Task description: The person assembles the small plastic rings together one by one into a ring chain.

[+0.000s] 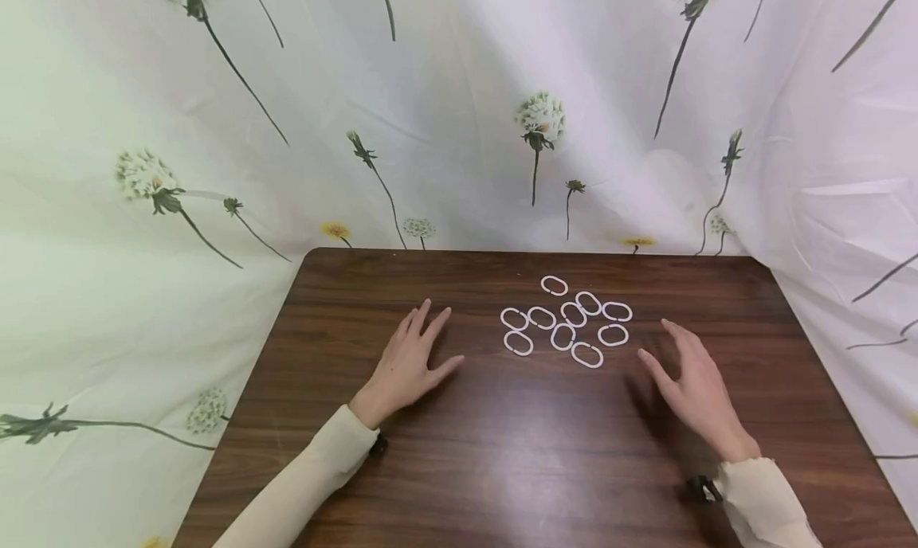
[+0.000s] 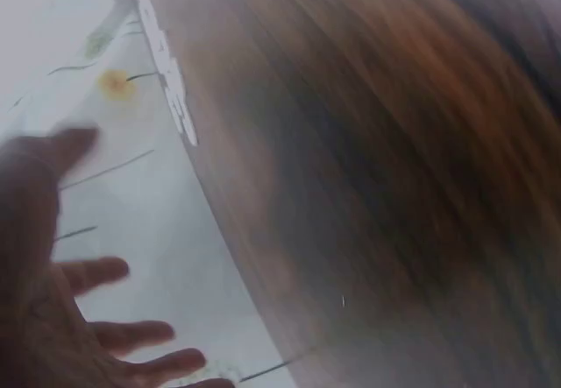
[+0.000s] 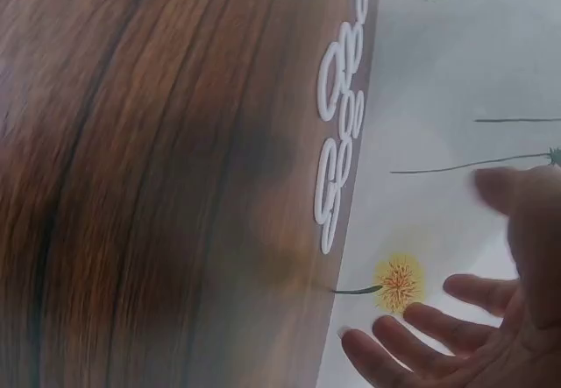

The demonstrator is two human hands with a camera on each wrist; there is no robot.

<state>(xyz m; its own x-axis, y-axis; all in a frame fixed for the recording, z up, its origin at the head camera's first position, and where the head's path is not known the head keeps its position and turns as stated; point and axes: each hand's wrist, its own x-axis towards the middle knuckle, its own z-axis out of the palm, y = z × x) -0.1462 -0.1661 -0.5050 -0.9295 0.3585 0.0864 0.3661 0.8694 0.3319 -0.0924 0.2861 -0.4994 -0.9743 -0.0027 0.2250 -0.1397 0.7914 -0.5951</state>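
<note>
Several white oval rings, each with a small gap in its loop, lie in a loose cluster on the brown wooden table. One ring sits a little apart at the back. To the left of the cluster, my left hand is held with fingers spread and nothing in it. My right hand hovers over the table to the right of the rings, its thumb and fingers apart, also holding nothing. In the right wrist view the rings show edge-on beyond the hand.
The wooden table has its back edge against a white cloth printed with dandelions, which also hangs along both sides. A dark band is on the right wrist, and another on the left.
</note>
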